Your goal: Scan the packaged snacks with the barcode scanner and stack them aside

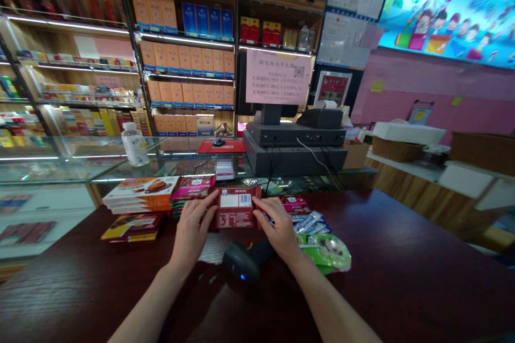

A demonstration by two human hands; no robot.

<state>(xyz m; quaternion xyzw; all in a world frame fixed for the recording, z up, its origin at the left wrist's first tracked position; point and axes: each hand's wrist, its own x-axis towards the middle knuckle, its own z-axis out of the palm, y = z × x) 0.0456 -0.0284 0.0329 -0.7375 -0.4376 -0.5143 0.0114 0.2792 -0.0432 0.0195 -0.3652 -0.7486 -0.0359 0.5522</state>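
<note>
A dark red packet (236, 208) with a white barcode label lies back side up on the dark wooden counter (402, 278). My left hand (193, 228) grips its left edge with curled fingers, and my right hand (277, 226) grips its right edge. A black barcode scanner (243, 260) lies on the counter just below my hands, under my right wrist. A stack of orange-and-white boxes (140, 194) sits left of the packet, with a magenta packet (193, 186) beside it.
A green pouch (328, 251) and several small blue-white and pink packets (306, 218) lie to the right. A yellow-red box (132, 226) sits front left. A register terminal (295, 144) and a water bottle (134, 143) stand on the glass case behind. Shelves of boxes fill the back.
</note>
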